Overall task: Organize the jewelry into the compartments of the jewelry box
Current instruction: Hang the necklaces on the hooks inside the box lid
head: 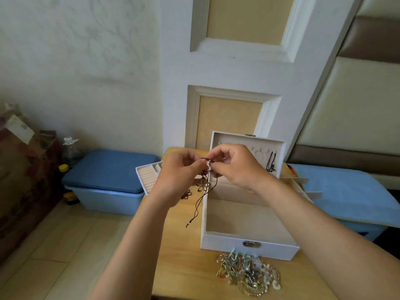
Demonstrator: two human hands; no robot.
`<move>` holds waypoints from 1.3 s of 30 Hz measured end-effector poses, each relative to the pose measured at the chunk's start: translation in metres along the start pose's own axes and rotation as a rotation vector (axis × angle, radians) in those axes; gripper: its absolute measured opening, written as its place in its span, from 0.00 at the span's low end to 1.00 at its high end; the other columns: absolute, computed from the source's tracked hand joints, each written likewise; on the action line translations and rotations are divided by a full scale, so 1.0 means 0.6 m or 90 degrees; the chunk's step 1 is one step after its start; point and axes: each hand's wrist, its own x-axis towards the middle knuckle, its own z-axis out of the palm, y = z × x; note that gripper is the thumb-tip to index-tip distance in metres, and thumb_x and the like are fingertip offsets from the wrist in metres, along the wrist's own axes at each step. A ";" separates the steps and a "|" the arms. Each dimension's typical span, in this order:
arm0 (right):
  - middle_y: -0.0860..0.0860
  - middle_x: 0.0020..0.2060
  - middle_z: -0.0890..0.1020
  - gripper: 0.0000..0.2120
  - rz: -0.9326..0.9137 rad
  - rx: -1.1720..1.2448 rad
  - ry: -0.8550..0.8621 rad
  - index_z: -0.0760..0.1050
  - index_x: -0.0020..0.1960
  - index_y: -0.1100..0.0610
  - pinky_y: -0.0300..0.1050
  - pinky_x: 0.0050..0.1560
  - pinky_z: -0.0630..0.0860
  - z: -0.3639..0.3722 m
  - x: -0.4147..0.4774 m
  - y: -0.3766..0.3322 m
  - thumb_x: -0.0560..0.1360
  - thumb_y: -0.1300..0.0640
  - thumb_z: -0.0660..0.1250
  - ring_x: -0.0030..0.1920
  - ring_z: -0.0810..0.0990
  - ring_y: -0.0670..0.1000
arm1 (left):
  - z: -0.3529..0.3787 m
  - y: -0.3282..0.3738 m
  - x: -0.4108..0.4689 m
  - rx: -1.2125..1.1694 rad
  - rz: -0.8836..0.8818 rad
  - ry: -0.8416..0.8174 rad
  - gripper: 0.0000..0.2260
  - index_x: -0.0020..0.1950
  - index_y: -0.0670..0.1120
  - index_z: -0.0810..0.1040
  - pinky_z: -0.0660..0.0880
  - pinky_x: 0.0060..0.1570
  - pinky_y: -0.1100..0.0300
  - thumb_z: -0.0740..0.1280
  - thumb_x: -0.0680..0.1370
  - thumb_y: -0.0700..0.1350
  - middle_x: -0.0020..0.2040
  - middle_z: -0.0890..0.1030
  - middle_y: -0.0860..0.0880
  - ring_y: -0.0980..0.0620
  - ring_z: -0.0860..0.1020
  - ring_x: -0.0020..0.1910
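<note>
A white jewelry box (pixel 249 247) stands open on a small wooden table (pixel 179 256), its lid upright at the back. Above the box's left wall both hands hold a dark cord necklace (pixel 200 198) with a pendant; its loose ends hang down. My left hand (pixel 177 169) pinches the cord from the left, my right hand (pixel 236 165) pinches it from the right, fingertips nearly touching. Dark cords (pixel 271 162) hang inside the lid. A heap of mixed jewelry (pixel 249 271) lies in front of the box.
A white tray with ring slots (pixel 148 176) lies left of the box, partly behind my left hand. A divider insert (pixel 300 187) sits at the box's right. Blue lidded bins stand left (pixel 108 172) and right (pixel 346 195) of the table. Bottles (pixel 70 152) stand by the wall.
</note>
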 end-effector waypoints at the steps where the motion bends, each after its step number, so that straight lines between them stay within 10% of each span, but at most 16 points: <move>1: 0.53 0.36 0.83 0.13 0.003 0.013 0.003 0.81 0.45 0.54 0.57 0.46 0.83 -0.010 -0.002 -0.005 0.73 0.72 0.70 0.37 0.82 0.54 | 0.005 0.011 0.002 0.003 0.009 0.005 0.03 0.45 0.38 0.78 0.82 0.42 0.45 0.68 0.79 0.36 0.43 0.83 0.35 0.42 0.83 0.41; 9: 0.55 0.36 0.83 0.06 0.030 0.115 0.037 0.81 0.45 0.60 0.47 0.40 0.82 -0.088 -0.028 -0.053 0.73 0.69 0.73 0.34 0.82 0.49 | 0.063 0.074 0.009 0.031 0.022 -0.022 0.03 0.45 0.40 0.79 0.80 0.49 0.39 0.71 0.77 0.38 0.43 0.82 0.36 0.38 0.82 0.45; 15: 0.47 0.37 0.85 0.02 -0.036 -0.155 0.053 0.84 0.45 0.54 0.44 0.47 0.79 -0.151 -0.030 -0.073 0.72 0.59 0.76 0.40 0.82 0.47 | 0.106 0.089 0.011 0.097 0.041 -0.030 0.03 0.44 0.40 0.81 0.79 0.53 0.40 0.72 0.76 0.39 0.40 0.82 0.39 0.45 0.79 0.40; 22: 0.55 0.35 0.83 0.01 0.016 -0.184 -0.031 0.82 0.44 0.59 0.40 0.29 0.75 -0.190 -0.025 -0.096 0.75 0.63 0.72 0.29 0.78 0.43 | 0.130 0.088 0.015 0.108 0.020 -0.047 0.05 0.46 0.41 0.82 0.80 0.51 0.47 0.73 0.77 0.42 0.41 0.83 0.43 0.49 0.82 0.42; 39: 0.45 0.39 0.85 0.07 -0.026 -0.326 -0.059 0.86 0.44 0.51 0.46 0.52 0.81 -0.195 0.022 -0.076 0.70 0.62 0.75 0.45 0.83 0.44 | 0.148 0.067 0.055 0.168 0.016 -0.069 0.07 0.50 0.36 0.81 0.80 0.49 0.49 0.71 0.77 0.40 0.39 0.82 0.46 0.52 0.82 0.40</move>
